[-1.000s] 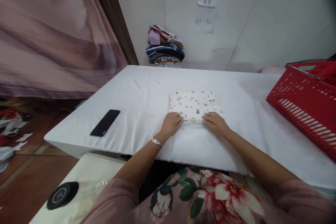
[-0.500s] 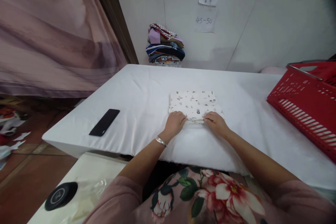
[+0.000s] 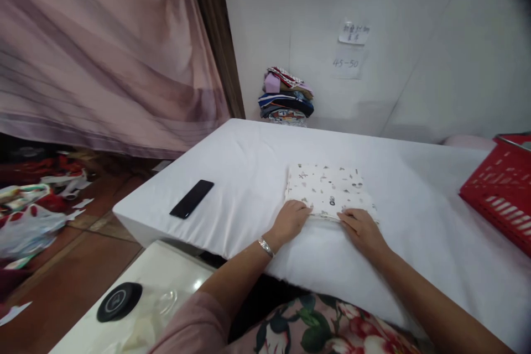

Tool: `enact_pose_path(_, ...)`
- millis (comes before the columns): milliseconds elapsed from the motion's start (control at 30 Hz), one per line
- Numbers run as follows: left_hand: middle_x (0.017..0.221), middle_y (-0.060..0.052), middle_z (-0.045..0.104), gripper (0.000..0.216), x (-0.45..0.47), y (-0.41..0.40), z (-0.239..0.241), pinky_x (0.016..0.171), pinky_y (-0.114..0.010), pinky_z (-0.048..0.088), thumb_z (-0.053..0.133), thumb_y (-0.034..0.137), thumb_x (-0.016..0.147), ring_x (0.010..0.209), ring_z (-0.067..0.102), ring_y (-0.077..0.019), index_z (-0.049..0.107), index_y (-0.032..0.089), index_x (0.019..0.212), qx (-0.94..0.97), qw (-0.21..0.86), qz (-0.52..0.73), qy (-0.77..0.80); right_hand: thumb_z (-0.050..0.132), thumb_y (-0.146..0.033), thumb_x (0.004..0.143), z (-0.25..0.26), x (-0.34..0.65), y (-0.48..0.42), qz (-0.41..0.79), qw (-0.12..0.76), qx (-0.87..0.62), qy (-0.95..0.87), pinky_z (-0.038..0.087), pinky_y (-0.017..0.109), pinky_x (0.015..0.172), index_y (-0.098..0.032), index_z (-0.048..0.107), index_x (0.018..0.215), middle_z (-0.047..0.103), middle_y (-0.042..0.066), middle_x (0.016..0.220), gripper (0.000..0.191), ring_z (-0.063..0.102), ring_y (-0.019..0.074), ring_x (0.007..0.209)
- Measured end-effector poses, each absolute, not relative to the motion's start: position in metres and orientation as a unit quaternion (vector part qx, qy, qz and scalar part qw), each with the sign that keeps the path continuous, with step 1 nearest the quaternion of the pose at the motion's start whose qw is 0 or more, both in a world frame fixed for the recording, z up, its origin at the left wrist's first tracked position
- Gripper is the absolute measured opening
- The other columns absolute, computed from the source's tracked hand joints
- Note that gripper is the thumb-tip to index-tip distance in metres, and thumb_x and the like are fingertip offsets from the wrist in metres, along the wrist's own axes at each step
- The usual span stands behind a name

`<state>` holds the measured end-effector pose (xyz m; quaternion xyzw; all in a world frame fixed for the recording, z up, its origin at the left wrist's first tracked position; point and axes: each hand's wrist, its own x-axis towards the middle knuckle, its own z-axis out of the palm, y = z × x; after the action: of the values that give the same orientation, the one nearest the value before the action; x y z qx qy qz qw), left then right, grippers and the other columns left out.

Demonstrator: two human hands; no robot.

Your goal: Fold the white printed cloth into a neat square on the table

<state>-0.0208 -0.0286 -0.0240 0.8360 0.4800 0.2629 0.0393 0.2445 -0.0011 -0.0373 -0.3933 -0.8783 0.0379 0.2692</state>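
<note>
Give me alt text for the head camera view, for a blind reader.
A person's left hand and right hand rest on the near edge of a folded white printed cloth on a white table. A black phone lies to the left, a red basket to the right.

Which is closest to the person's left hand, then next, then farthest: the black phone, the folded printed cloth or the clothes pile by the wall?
1. folded printed cloth, touching the left hand, just to its right.
2. black phone, off to the left on the table.
3. clothes pile, far back against the wall.
</note>
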Motion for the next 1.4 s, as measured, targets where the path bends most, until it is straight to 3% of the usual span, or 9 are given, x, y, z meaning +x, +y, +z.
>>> enact_pose_path(167, 0.087, -0.003, 0.065, 0.024, -0.015, -0.021, -0.005, 0.080, -0.032, 0.045, 0.040, 0.023, 0.093, 0.087, 0.057, -0.0157, 0.064, 0.020, 0.088, 0.801, 0.076, 0.297, 0.514, 0.043, -0.030, 0.091, -0.040, 0.243, 0.000, 0.046, 0.281, -0.396, -0.873, 0.047, 0.041, 0.079, -0.024, 0.069, 0.105, 0.064, 0.009, 0.099, 0.030, 0.057, 0.0246, 0.091)
enact_pose_path(400, 0.124, -0.008, 0.057, 0.025, -0.007, -0.010, -0.020, 0.104, -0.044, 0.034, 0.044, 0.027, 0.090, 0.122, 0.045, -0.0224, 0.057, 0.019, 0.110, 0.779, -0.038, 0.238, 0.580, 0.044, -0.033, 0.089, -0.041, 0.245, -0.003, 0.078, 0.280, -0.411, -0.864, 0.048, 0.040, 0.082, -0.023, 0.070, 0.103, 0.065, 0.009, 0.102, 0.031, 0.058, 0.0241, 0.094)
enact_pose_path(533, 0.130, -0.007, 0.054, 0.032, -0.007, -0.015, -0.033, 0.109, -0.044, 0.029, 0.036, 0.028, 0.094, 0.128, 0.040, -0.0225, 0.052, 0.019, 0.119, 0.778, -0.070, 0.212, 0.587, 0.043, -0.036, 0.088, -0.028, 0.242, 0.009, 0.141, 0.259, -0.450, -0.843, 0.051, 0.038, 0.080, -0.024, 0.071, 0.096, 0.066, 0.007, 0.102, 0.031, 0.059, 0.0232, 0.096)
enact_pose_path(600, 0.131, -0.007, 0.053, 0.033, -0.008, -0.016, -0.032, 0.109, -0.045, 0.029, 0.034, 0.028, 0.094, 0.129, 0.039, -0.0228, 0.052, 0.018, 0.119, 0.776, -0.068, 0.207, 0.592, 0.040, -0.037, 0.089, -0.018, 0.239, 0.025, 0.139, 0.265, -0.464, -0.834, 0.048, 0.039, 0.088, -0.023, 0.070, 0.098, 0.065, 0.008, 0.110, 0.034, 0.058, 0.0236, 0.103)
enact_pose_path(700, 0.133, -0.006, 0.052, 0.033, -0.008, -0.017, -0.029, 0.110, -0.046, 0.027, 0.034, 0.026, 0.094, 0.130, 0.038, -0.0230, 0.052, 0.019, 0.120, 0.776, -0.055, 0.198, 0.596, 0.036, -0.039, 0.090, -0.011, 0.238, 0.049, 0.085, 0.241, -0.496, -0.830, 0.036, 0.044, 0.102, -0.020, 0.062, 0.117, 0.052, 0.011, 0.133, 0.042, 0.043, 0.0265, 0.125)
enact_pose_path(900, 0.136, -0.005, 0.050, 0.035, -0.010, -0.016, -0.024, 0.111, -0.048, 0.023, 0.034, 0.028, 0.093, 0.132, 0.035, -0.0213, 0.051, 0.022, 0.123, 0.776, -0.012, 0.180, 0.604, 0.028, -0.047, 0.093, -0.030, 0.241, 0.059, 0.058, 0.032, -0.574, -0.816, 0.020, 0.054, 0.108, -0.025, 0.038, 0.140, 0.025, 0.008, 0.152, 0.053, 0.017, 0.0278, 0.140)
enact_pose_path(1067, 0.141, -0.006, 0.044, 0.035, -0.009, 0.008, -0.002, 0.110, -0.054, 0.019, 0.043, 0.034, 0.089, 0.134, 0.032, -0.0246, 0.054, 0.024, 0.120, 0.769, 0.040, 0.118, 0.627, 0.023, -0.048, 0.094, -0.030, 0.239, 0.053, 0.067, 0.017, -0.577, -0.814, 0.016, 0.050, 0.110, -0.025, 0.033, 0.143, 0.019, 0.006, 0.154, 0.055, 0.011, 0.0244, 0.141)
enact_pose_path(1267, 0.152, -0.008, 0.024, 0.055, -0.010, 0.026, -0.007, 0.109, -0.055, 0.020, 0.038, 0.049, 0.089, 0.141, 0.016, -0.0277, 0.040, 0.020, 0.136, 0.748, 0.044, 0.084, 0.657, 0.032, -0.049, 0.090, -0.010, 0.240, 0.065, 0.149, -0.013, -0.576, -0.804, 0.015, 0.052, 0.109, -0.026, 0.035, 0.142, 0.018, 0.007, 0.154, 0.057, 0.011, 0.0268, 0.141)
enact_pose_path(1400, 0.153, -0.006, 0.021, 0.056, -0.011, 0.025, -0.020, 0.108, -0.055, 0.022, 0.033, 0.050, 0.090, 0.141, 0.012, -0.0263, 0.037, 0.022, 0.139, 0.746, 0.047, 0.082, 0.660, 0.032, -0.047, 0.091, 0.002, 0.232, 0.091, 0.111, 0.050, -0.598, -0.792, 0.017, 0.051, 0.109, -0.023, 0.036, 0.141, 0.017, 0.011, 0.154, 0.056, 0.012, 0.0277, 0.141)
